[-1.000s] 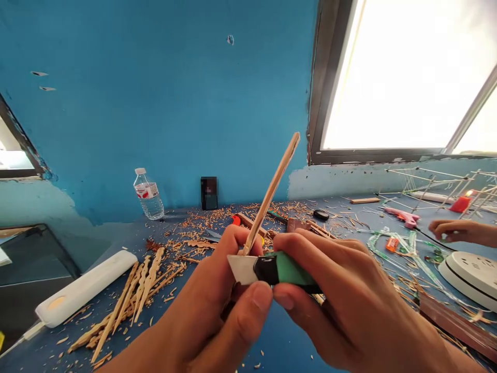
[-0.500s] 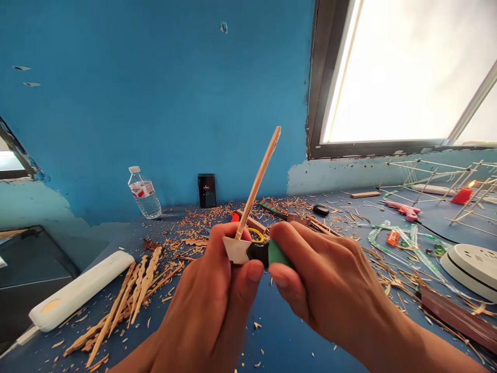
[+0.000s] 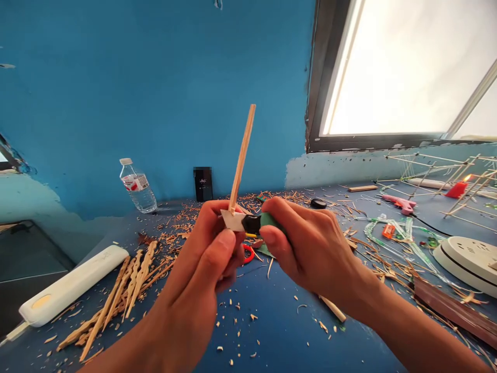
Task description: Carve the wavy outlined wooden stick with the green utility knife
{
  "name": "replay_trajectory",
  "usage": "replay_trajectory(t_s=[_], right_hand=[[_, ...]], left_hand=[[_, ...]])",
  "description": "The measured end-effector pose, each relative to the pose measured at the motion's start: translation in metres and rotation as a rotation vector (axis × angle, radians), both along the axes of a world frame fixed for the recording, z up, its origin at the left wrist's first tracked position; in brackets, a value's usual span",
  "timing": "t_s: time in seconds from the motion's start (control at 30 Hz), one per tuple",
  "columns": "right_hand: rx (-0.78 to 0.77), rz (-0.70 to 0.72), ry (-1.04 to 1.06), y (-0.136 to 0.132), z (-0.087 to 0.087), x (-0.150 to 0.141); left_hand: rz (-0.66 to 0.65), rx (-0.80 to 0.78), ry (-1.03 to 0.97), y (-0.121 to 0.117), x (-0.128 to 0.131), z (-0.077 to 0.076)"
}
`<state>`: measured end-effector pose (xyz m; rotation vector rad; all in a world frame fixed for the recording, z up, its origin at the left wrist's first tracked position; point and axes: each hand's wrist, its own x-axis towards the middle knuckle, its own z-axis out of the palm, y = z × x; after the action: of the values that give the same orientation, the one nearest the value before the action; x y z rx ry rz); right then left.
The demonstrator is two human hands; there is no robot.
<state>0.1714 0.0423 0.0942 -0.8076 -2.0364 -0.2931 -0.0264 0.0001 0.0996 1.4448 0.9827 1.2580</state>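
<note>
My left hand [image 3: 205, 259] is closed around the lower end of a thin wooden stick [image 3: 243, 155], which points up and leans slightly right. In my right hand [image 3: 310, 243] is a carving knife [image 3: 252, 224] with a green handle, a black collar and a short, slanted blade. The blade lies across the stick just above my left fingers, and my left thumb touches or nearly touches its lower edge. The stick's lower end is hidden in my left hand. Below the hands, the red loop of a pair of scissors [image 3: 248, 254] shows partly.
Wood shavings cover the blue table [image 3: 272, 331]. Carved sticks [image 3: 134, 282] and a white power strip [image 3: 73, 285] lie left, near a water bottle [image 3: 137, 186]. On the right are a pink glue gun [image 3: 402, 203], a lit red candle [image 3: 457, 189] and a stick frame [image 3: 430, 171].
Both hands have shifted left and slightly up in view. The stick stands more upright, and my left thumb has moved against the blade. The camera view has also shifted a little.
</note>
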Motion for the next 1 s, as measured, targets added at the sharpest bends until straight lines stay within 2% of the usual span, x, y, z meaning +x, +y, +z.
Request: replay_trajectory(t_s=[0.07,0.13,0.23,0.43,0.53,0.63,0.77,0.9,1.0], right_hand=[[-0.069,0.089,0.017,0.0,0.002,0.003],[-0.121,0.162,0.035,0.0,0.003,0.005],[-0.164,0.208,0.06,-0.002,0.004,0.006],[-0.175,0.262,0.05,0.003,0.001,0.007],[-0.171,0.322,0.046,0.005,0.0,0.005],[-0.155,0.316,0.047,0.003,0.0,0.003],[-0.127,0.273,0.032,-0.002,0.002,0.002],[-0.071,0.243,0.029,-0.005,0.001,0.0],[-0.043,0.257,0.037,-0.006,0.001,-0.001]], left_hand=[[-0.124,-0.067,-0.116,-0.002,-0.002,0.003],[-0.216,-0.112,-0.143,-0.004,-0.005,0.005],[-0.263,-0.149,-0.115,-0.005,-0.01,0.007],[-0.255,-0.035,-0.114,-0.004,-0.004,0.005],[-0.194,-0.072,-0.103,-0.007,-0.003,0.002],[-0.116,-0.096,-0.081,-0.01,-0.006,0.001],[-0.148,-0.056,0.008,-0.012,-0.007,0.004],[-0.062,-0.135,-0.049,-0.014,0.002,0.009],[-0.117,-0.168,-0.095,-0.015,0.007,0.01]])
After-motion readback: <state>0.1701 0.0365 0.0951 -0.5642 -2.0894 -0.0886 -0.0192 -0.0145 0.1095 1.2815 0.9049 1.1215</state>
